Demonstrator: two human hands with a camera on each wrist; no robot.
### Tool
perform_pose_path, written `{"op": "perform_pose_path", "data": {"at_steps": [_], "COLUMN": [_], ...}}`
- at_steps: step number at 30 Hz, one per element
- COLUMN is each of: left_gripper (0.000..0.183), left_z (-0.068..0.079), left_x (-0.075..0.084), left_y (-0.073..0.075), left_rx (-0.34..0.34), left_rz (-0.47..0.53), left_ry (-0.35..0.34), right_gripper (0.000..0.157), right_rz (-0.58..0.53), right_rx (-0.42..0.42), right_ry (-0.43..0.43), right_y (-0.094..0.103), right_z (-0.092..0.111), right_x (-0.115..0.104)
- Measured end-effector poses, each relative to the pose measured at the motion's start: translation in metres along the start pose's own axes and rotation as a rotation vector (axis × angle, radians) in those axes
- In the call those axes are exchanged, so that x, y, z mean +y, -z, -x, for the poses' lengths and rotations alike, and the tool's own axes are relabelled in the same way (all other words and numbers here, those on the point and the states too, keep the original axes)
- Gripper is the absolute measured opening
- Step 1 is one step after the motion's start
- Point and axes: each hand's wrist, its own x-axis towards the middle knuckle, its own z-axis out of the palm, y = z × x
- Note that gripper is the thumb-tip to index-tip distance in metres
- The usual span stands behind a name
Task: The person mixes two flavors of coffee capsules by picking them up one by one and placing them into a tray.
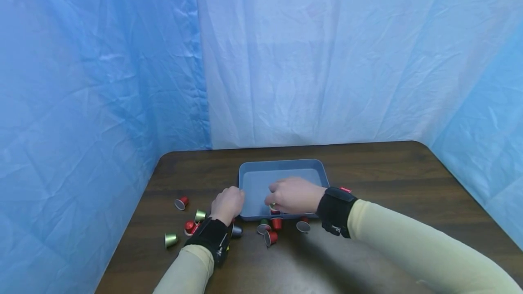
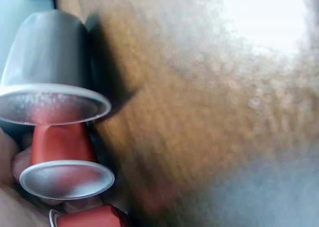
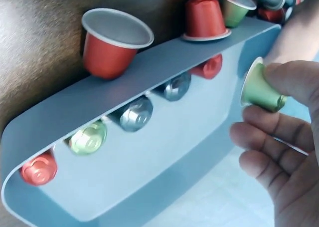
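My right hand (image 1: 296,195) is over the blue-grey tray (image 1: 282,164). In the right wrist view it pinches a green coffee capsule (image 3: 262,87) between thumb and index finger, the other fingers loosely bent. Along the tray's near wall lie several capsules, among them a light green capsule (image 3: 88,138) and a dark one (image 3: 136,114). My left hand (image 1: 228,204) is at the tray's near left corner. In the left wrist view a red capsule (image 2: 65,144) and a grey capsule (image 2: 47,52) partly hide its fingers; I cannot tell whether it grips anything.
Just outside the near wall stand more capsules, including a red one (image 1: 276,223), a green one (image 1: 263,226) and another red one (image 1: 303,225). To the left of my left hand, a green capsule (image 1: 170,240) and a red capsule (image 1: 181,203) lie on the dark wooden table (image 1: 388,167).
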Motion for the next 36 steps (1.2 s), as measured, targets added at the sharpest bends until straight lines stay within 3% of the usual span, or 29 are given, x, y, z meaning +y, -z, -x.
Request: {"op": "perform_pose_path", "data": {"at_steps": [13,21,30,36], "left_gripper": [0.040,0.037,0.037,0.037], "left_z": [-0.001,-0.002,-0.004,-0.004], "left_x": [-0.003,0.000,-0.001,-0.002], "left_y": [0.001,0.004,0.002,0.002], "left_rx": [-0.042,-0.061,-0.053,-0.049], "left_rz": [0.044,0.040,0.048,0.053], "left_ry": [0.013,0.018,0.015,0.015], "right_gripper": [0.026,0.026,0.030,0.027], "right_rz": [-0.049,0.020,0.030,0.009], "right_rx": [-0.018,-0.039,-0.072,-0.066], "right_ry": [-0.014,-0.005,-0.056,-0.044], "right_y": [-0.014,-0.016,-0.024,-0.030], "right_z": [-0.019,-0.026,-0.031,-0.033], "right_x": [-0.009,-0.013,-0.014,-0.011]}}
